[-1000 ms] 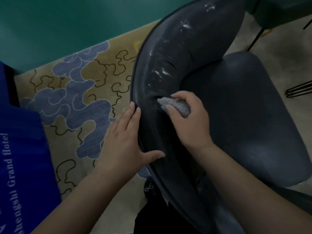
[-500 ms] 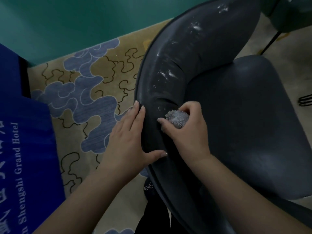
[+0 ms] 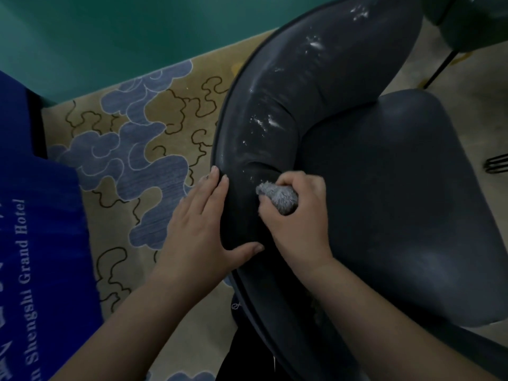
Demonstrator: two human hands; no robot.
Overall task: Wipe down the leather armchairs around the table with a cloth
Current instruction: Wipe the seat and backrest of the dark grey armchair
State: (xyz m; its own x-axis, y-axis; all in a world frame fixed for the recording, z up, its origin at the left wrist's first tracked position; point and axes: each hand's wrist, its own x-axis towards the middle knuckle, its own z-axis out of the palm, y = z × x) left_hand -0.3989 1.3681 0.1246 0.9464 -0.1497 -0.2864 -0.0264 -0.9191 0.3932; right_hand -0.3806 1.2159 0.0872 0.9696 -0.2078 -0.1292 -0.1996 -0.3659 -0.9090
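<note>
The dark leather armchair (image 3: 384,215) is occupying the frame from 12 o'clock round to 5 o'clock, its curved padded backrest (image 3: 316,86) sweeping from the top edge down to the centre and its seat cushion (image 3: 412,202) lying at 3 o'clock. White specks and smears are showing on the backrest towards 12 and 1 o'clock. The patterned carpet (image 3: 137,160), tan with blue cloud shapes and dark scrolling lines, is lying from 9 to 11 o'clock, bordered by a teal wall (image 3: 110,37) at 11 o'clock. A blue fabric (image 3: 41,243) is filling the 8 o'clock edge; white lettering on it is reading "Shengshi Grand Hotel", with further characters cut off by the frame and not legible. Thin black legs (image 3: 439,67) of other furniture are showing at 2 o'clock.

The left hand (image 3: 198,232) is resting at the centre, just towards 8 o'clock, its fingers (image 3: 217,185) straight and flat against the outer rim of the backrest, thumb spread across the padding. The right hand (image 3: 297,224) is sitting just beside it, its fingers curling round a balled grey cloth (image 3: 277,198) and pressing that cloth against the inner face of the backrest, near where it meets the seat.
</note>
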